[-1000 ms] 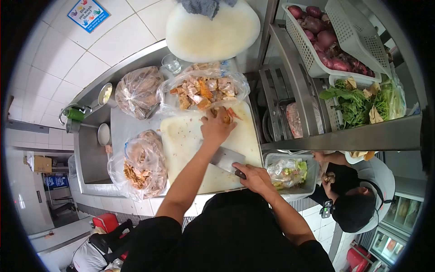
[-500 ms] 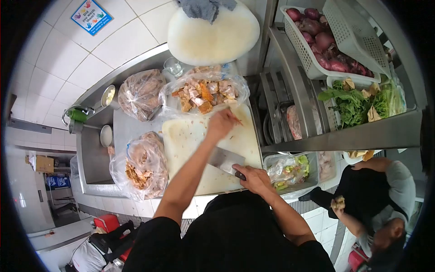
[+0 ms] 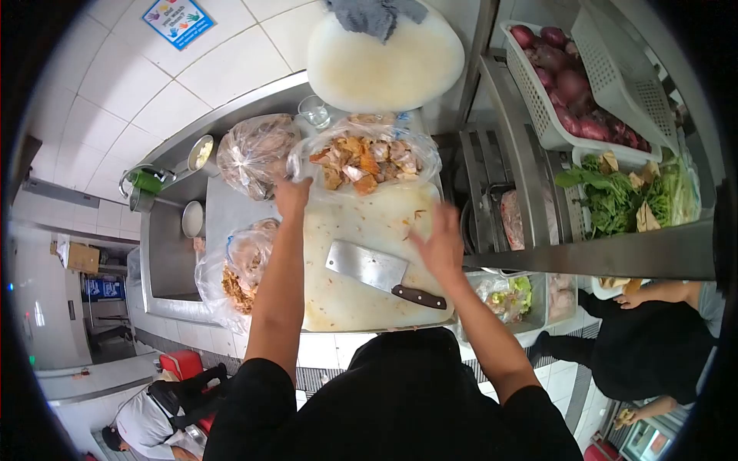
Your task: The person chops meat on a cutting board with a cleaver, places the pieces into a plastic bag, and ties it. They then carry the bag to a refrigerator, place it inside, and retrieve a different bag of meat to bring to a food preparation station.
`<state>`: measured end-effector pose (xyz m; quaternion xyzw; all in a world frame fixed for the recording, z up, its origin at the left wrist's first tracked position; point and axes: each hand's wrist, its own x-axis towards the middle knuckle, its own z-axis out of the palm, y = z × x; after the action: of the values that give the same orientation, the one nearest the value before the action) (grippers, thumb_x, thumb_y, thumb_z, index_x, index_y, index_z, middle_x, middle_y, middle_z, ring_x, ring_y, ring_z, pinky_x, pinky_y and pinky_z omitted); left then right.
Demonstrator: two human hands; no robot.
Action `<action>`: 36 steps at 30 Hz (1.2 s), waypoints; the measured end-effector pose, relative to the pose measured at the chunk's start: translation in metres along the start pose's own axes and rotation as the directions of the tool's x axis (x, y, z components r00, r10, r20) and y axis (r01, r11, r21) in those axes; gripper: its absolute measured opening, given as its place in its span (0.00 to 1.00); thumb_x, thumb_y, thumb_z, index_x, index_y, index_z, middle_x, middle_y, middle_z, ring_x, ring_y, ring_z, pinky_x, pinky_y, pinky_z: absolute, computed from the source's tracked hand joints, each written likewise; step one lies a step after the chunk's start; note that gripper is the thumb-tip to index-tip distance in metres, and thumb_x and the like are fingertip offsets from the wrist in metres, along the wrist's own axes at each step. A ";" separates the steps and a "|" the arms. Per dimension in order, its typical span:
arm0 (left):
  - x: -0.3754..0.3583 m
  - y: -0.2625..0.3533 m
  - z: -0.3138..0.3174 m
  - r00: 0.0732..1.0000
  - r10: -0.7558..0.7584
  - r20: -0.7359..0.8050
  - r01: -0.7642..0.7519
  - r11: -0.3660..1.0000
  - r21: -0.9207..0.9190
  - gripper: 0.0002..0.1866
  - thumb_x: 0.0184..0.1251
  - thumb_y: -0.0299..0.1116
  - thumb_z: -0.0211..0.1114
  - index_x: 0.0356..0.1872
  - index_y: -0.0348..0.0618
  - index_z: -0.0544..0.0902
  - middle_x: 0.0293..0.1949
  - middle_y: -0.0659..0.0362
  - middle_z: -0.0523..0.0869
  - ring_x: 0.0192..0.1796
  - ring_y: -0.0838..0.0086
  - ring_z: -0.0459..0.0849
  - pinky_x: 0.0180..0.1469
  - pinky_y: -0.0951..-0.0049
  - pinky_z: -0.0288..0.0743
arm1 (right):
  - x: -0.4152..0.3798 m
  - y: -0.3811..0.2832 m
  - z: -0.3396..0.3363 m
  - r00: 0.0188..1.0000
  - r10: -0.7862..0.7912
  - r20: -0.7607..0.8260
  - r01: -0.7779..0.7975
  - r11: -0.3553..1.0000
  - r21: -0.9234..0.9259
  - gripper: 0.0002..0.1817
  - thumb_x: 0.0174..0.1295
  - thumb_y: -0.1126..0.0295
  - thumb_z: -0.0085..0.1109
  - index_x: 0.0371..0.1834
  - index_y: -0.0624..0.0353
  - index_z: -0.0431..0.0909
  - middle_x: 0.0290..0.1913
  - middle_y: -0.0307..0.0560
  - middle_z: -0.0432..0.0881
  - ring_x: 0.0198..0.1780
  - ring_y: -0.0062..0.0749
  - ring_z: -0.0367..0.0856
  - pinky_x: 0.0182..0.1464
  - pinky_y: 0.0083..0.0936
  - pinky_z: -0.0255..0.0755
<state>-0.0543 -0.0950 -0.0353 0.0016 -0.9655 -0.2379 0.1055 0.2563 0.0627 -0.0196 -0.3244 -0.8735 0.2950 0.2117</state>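
A cleaver (image 3: 369, 266) with a dark handle lies flat on the white cutting board (image 3: 330, 303), touched by neither hand. My left hand (image 3: 292, 195) is at the board's upper left, between a tied plastic bag of meat (image 3: 257, 154) and an open bag of chopped meat (image 3: 369, 160); its fingers look bent, and whether they grip plastic is unclear. Over the board's right side is my right hand (image 3: 440, 242), fingers spread and slightly blurred, holding nothing. Small scraps (image 3: 419, 214) lie on the board near it. Another bag of meat (image 3: 250, 265) is partly behind my left forearm.
Red onions (image 3: 573, 84) fill a white basket at the upper right, above leafy greens (image 3: 607, 192). A bin of cut vegetables (image 3: 511, 300) adjoins the board. A round board (image 3: 384, 65) bears a grey cloth (image 3: 377, 15). Two people (image 3: 653, 338) (image 3: 146, 415) are nearby.
The cleaver has left my right hand and lies on the board. My right hand has moved up and opened. My left hand has moved left, from the board's upper right to the bags.
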 end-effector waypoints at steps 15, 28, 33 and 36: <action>0.101 0.169 -0.206 0.894 0.224 0.389 0.276 0.409 -0.870 0.09 0.65 0.26 0.52 0.36 0.36 0.81 0.22 0.59 0.76 0.21 0.74 0.75 0.24 0.74 0.74 | 0.272 -0.149 -0.084 0.998 -0.032 0.053 -0.006 0.802 0.597 0.10 0.63 0.65 0.54 0.34 0.61 0.78 0.28 0.42 0.79 0.31 0.29 0.79 0.36 0.30 0.73; 0.156 0.161 -0.320 0.717 0.673 0.183 -0.064 0.324 -0.944 0.10 0.67 0.33 0.58 0.41 0.37 0.80 0.25 0.61 0.79 0.32 0.71 0.82 0.47 0.65 0.82 | 0.238 -0.235 -0.185 0.968 -0.246 -0.054 0.172 0.489 0.855 0.06 0.67 0.68 0.54 0.34 0.57 0.72 0.22 0.38 0.74 0.20 0.28 0.74 0.25 0.33 0.73; 0.063 0.106 -0.285 0.734 0.427 0.528 -0.226 0.887 -0.404 0.15 0.61 0.33 0.65 0.49 0.45 0.80 0.25 0.63 0.80 0.23 0.78 0.77 0.25 0.76 0.68 | 0.183 -0.192 -0.131 0.925 -0.079 0.371 -0.164 0.798 0.579 0.08 0.64 0.66 0.59 0.32 0.59 0.74 0.25 0.39 0.76 0.24 0.26 0.78 0.32 0.27 0.80; 0.008 0.128 -0.318 0.611 0.620 0.492 -0.411 0.779 -0.473 0.22 0.58 0.36 0.68 0.53 0.39 0.79 0.25 0.61 0.80 0.23 0.76 0.77 0.26 0.76 0.71 | 0.153 -0.226 -0.143 0.891 -0.152 0.427 -0.148 0.793 0.591 0.07 0.65 0.67 0.59 0.36 0.59 0.76 0.26 0.37 0.75 0.28 0.25 0.79 0.35 0.24 0.82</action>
<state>0.0094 -0.1274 0.3002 -0.3758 -0.8506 -0.3328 -0.1564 0.1295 0.0836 0.2610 -0.1600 -0.7564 0.6271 0.0953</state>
